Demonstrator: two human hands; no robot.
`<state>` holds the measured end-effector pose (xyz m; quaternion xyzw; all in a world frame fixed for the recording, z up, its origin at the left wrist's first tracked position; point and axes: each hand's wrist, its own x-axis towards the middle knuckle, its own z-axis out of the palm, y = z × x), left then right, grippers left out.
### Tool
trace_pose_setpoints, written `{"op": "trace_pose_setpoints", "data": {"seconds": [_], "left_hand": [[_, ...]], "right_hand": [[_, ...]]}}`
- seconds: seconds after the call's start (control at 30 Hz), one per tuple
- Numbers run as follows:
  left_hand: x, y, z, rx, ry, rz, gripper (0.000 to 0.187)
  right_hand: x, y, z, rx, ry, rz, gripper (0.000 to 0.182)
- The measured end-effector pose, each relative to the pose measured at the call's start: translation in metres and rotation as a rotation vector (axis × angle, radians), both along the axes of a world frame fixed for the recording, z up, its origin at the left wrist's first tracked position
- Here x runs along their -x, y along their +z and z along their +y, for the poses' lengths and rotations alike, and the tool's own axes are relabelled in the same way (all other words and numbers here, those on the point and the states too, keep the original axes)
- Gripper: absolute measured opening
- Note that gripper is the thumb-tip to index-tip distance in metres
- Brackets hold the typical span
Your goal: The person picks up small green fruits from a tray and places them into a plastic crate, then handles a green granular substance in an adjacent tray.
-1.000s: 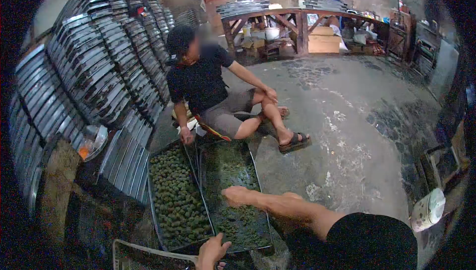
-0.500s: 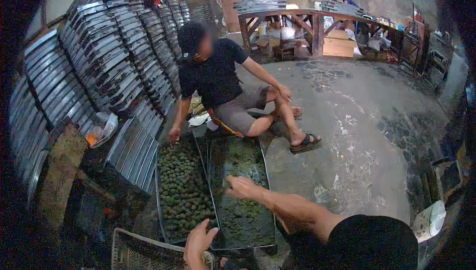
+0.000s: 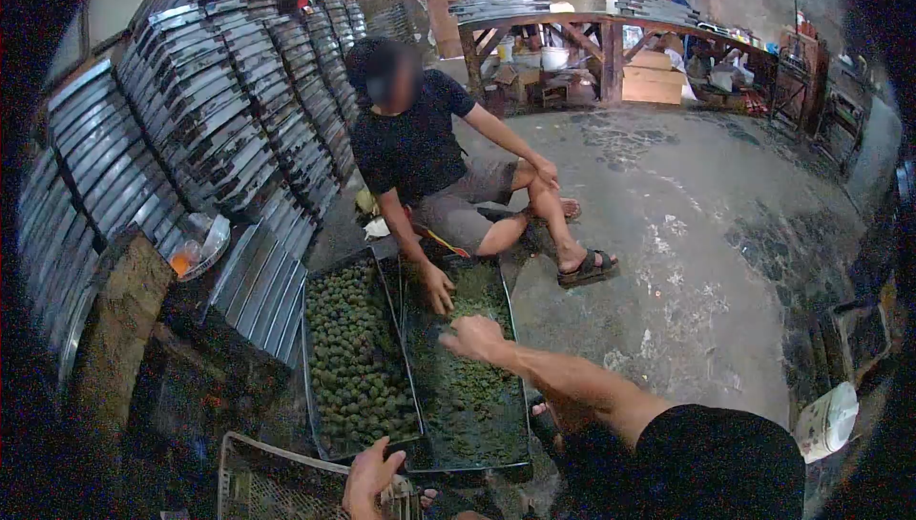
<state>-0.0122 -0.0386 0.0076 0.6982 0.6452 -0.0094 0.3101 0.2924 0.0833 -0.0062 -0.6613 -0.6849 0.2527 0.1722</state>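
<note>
My right hand is over the right-hand metal tray, its fingers curled down toward loose green crumbly material. Whatever those fingers hold, if anything, is hidden. Next to it, the left-hand metal tray is filled with small round green-brown balls. My left hand is at the near end of that tray, beside the plastic crate, with thumb and fingers apart and nothing seen in them. A co-worker's hand reaches into the right-hand tray, just beyond mine.
A person in a black shirt sits at the trays' far end. A plastic crate stands at the near left. Tall stacks of metal trays line the left. A wooden workbench is at the back, a white bucket at right.
The co-worker's hand has moved from the tray of balls to the right-hand tray. My right hand has shifted slightly right and up; my left hand slightly left and down.
</note>
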Motion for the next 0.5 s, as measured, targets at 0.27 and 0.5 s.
{"op": "trace_pose_setpoints", "data": {"seconds": [0.27, 0.5], "left_hand": [[-0.036, -0.006, 0.011, -0.070, -0.115, -0.010, 0.060], [-0.043, -0.015, 0.007, -0.011, -0.149, 0.058, 0.061]], "right_hand": [[0.005, -0.055, 0.001, -0.080, 0.309, -0.069, 0.038], [0.007, -0.030, -0.012, -0.136, 0.212, -0.013, 0.033]]}}
